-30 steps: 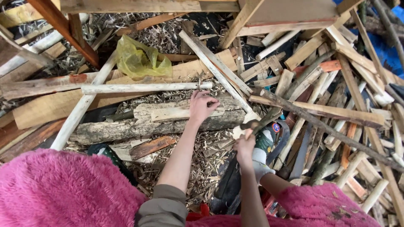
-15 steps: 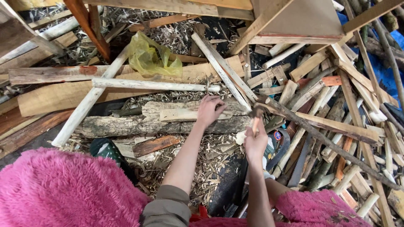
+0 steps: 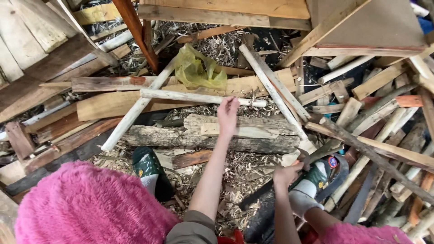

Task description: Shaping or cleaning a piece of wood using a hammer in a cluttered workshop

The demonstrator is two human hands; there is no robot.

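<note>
My left hand [image 3: 227, 115] is stretched forward with its fingers apart, over a rough log [image 3: 181, 138], its fingertips close to a pale peeled stick [image 3: 194, 96] that lies across the planks. It holds nothing. My right hand [image 3: 285, 174] is lower and to the right, closed around the handle of a tool. A dark blade [image 3: 260, 195] runs from that hand down to the left. A flat pale wood piece [image 3: 244, 131] lies on top of the log.
A yellow plastic bag [image 3: 199, 70] lies behind the stick. Cut sticks and planks [image 3: 384, 113] are heaped on the right, with a hand saw [image 3: 361, 199] among them. Wood shavings [image 3: 244, 167] cover the ground. Green boots [image 3: 147, 167] and pink fluffy fabric [image 3: 90, 208] are near me.
My left hand has lifted off the log and moved forward toward the peeled stick. My right hand has drawn down and back toward me. The camera has tilted down.
</note>
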